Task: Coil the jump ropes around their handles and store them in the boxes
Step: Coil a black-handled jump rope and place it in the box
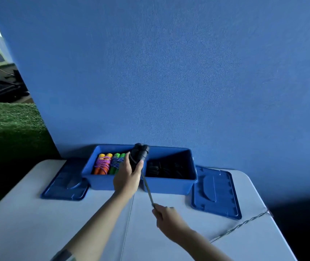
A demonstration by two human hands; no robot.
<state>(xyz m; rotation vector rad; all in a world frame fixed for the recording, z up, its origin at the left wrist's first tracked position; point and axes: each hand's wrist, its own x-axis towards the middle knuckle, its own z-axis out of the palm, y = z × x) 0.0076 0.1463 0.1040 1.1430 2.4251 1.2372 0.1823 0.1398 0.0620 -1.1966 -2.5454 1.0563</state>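
My left hand grips a pair of black jump-rope handles, held upright in front of the blue boxes. From the handles a grey-black rope runs taut down to my right hand, which pinches it. The rest of the rope trails over the table to its right edge. The left blue box holds an orange-handled rope wound in purple cord and a green-handled one wound in blue cord. The right blue box holds dark coiled ropes.
Two blue lids lie flat on the white folding table: one left of the boxes, one to their right. A blue wall rises straight behind the boxes. Green turf lies off to the left.
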